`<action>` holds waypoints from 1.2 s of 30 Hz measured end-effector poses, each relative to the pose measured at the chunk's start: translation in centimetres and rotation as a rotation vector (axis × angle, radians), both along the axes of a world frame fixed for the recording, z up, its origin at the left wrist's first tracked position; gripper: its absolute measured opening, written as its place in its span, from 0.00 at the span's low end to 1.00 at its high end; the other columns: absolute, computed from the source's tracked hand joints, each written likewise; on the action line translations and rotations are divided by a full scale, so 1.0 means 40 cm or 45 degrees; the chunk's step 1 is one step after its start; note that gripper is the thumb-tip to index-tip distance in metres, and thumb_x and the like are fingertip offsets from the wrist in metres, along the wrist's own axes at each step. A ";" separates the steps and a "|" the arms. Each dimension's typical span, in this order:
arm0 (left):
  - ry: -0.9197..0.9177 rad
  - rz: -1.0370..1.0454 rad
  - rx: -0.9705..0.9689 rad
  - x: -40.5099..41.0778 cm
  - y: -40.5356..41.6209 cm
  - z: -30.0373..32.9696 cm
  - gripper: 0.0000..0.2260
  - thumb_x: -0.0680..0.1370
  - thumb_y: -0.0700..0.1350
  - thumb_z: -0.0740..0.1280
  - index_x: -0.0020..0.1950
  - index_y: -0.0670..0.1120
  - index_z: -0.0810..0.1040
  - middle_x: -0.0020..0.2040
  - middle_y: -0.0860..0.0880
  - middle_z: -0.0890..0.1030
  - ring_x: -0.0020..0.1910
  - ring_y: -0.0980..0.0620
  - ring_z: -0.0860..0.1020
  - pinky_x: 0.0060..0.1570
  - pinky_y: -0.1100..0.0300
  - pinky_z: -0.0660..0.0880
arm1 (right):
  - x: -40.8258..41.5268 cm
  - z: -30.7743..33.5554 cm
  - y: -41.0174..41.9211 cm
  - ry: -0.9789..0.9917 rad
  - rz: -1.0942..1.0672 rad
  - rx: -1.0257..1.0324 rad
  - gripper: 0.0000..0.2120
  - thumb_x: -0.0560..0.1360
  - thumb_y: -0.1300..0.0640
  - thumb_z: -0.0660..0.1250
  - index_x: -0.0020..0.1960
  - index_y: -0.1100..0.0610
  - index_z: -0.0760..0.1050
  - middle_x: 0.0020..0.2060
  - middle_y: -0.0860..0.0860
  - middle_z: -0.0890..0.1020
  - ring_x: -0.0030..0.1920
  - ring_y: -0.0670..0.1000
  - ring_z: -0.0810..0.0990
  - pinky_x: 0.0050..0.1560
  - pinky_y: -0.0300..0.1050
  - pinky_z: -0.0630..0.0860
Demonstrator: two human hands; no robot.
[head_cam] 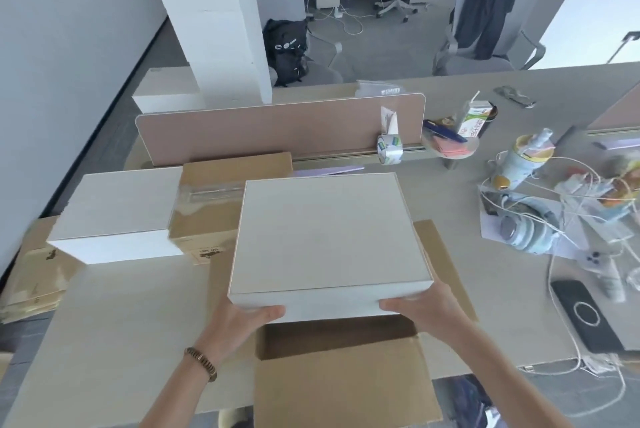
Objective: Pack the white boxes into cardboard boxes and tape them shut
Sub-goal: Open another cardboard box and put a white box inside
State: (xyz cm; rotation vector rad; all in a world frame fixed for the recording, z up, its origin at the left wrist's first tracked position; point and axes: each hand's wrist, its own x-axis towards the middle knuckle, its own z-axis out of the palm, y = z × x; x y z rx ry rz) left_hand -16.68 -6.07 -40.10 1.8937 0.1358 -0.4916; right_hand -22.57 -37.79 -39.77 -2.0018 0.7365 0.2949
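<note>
We grasp the flat white cardboard box (325, 237) with both hands, left (247, 318) and right (420, 310), above the open brown cardboard box (343, 379).

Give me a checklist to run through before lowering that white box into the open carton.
1. Left hand grips white box at its near edge: ok.
2. Right hand grips the same edge: ok.
3. Open carton flaps folded out: ok.
4. Carton interior free: cannot tell, box hides most of it.
5. Box held over the opening: ok.
6. Tape roll on the desk by the divider: ok.
</note>
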 end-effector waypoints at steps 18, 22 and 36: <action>0.145 -0.005 0.137 -0.079 0.024 -0.109 0.20 0.62 0.51 0.83 0.51 0.51 0.84 0.47 0.58 0.86 0.49 0.61 0.83 0.48 0.69 0.76 | -0.057 -0.085 -0.012 0.196 0.160 -0.001 0.38 0.57 0.37 0.80 0.60 0.47 0.69 0.36 0.38 0.69 0.45 0.50 0.71 0.44 0.42 0.67; 0.096 0.041 0.254 -0.068 0.037 -0.160 0.35 0.54 0.64 0.83 0.58 0.66 0.75 0.59 0.60 0.78 0.64 0.55 0.76 0.64 0.51 0.75 | -0.053 -0.103 -0.007 0.157 0.255 -0.059 0.39 0.58 0.37 0.79 0.61 0.48 0.65 0.39 0.38 0.67 0.46 0.48 0.70 0.48 0.41 0.66; -0.026 -0.212 0.611 -0.048 0.038 -0.267 0.57 0.54 0.73 0.67 0.78 0.62 0.45 0.80 0.55 0.39 0.79 0.54 0.38 0.78 0.48 0.43 | -0.059 -0.293 -0.033 0.091 0.634 -0.483 0.58 0.60 0.27 0.61 0.75 0.38 0.26 0.75 0.39 0.27 0.74 0.46 0.22 0.77 0.58 0.32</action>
